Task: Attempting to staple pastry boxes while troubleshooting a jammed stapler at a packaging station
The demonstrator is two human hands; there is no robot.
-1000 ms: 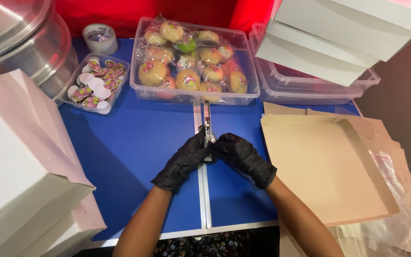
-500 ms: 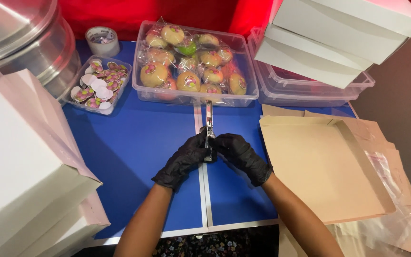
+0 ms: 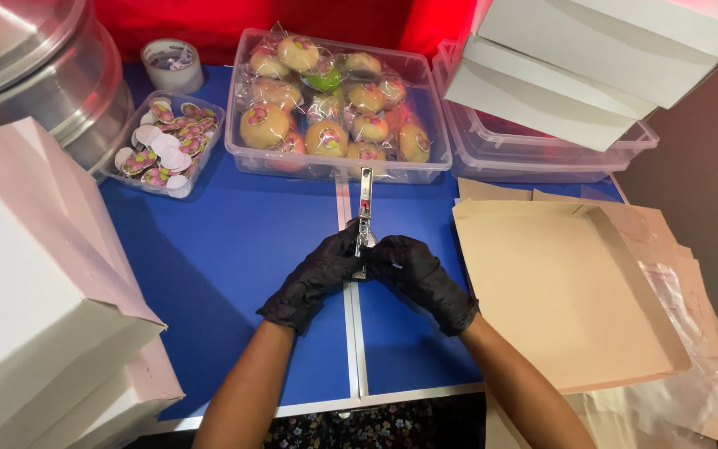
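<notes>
Gripping slim metal stapler (image 3: 365, 208), both hands

Both gloved hands, the left hand (image 3: 313, 278) and right hand (image 3: 417, 274), cover the lower end of a slim metal tool (image 3: 365, 204); its kind is unclear. White boxes (image 3: 35, 333) at lower left and metal pans (image 3: 35, 66) at upper left run past the frame's edge.

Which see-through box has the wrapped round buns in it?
The big middle tub, straight ahead of the gloved hands. The small tub to its left holds round stickers.
</notes>
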